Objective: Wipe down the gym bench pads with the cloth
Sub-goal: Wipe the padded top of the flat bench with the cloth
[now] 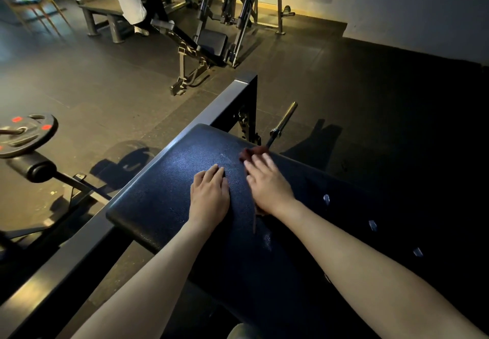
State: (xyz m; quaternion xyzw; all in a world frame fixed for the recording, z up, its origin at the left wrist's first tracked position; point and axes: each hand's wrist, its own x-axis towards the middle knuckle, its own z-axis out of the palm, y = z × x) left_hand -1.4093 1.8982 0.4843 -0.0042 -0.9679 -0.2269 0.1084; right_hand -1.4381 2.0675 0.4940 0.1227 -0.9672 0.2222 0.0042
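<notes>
Grained glossy leatherette pad [169,196], matt metal frame [211,106]

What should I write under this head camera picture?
A person's right hand presses a dark red cloth on the black bench pad; the left hand rests flat beside it.

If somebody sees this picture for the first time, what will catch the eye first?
At the centre, the left hand rests flat on the black bench pad, and the right hand presses a dark red cloth onto it. At the left edge, a weight plate with red marks stands out.
</notes>
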